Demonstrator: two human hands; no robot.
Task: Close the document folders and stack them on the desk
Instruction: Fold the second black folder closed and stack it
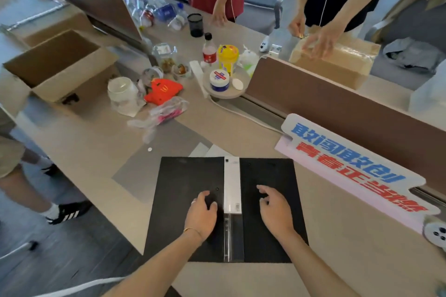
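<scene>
A black document folder (pixel 183 176) lies spread flat, outer side up, on the beige desk (pixel 337 236) in front of me. Its spine carries a white label (pixel 232 185) with a barcode. My left hand (pixel 201 214) rests on the left cover beside the spine, fingers loosely curled, holding nothing. My right hand (pixel 274 210) hovers over or rests on the right cover, fingers spread. A grey sheet or folder (pixel 144 171) and white papers (pixel 212 150) poke out from under the black folder's far left corner.
A blue-and-red lettered sign (pixel 350 164) leans against the brown divider (pixel 337 103) to the right. Bottles, jars, a red plush toy (pixel 163 90) and plastic bags clutter the far desk. An open cardboard box (pixel 60 65) stands at left. Other people stand around.
</scene>
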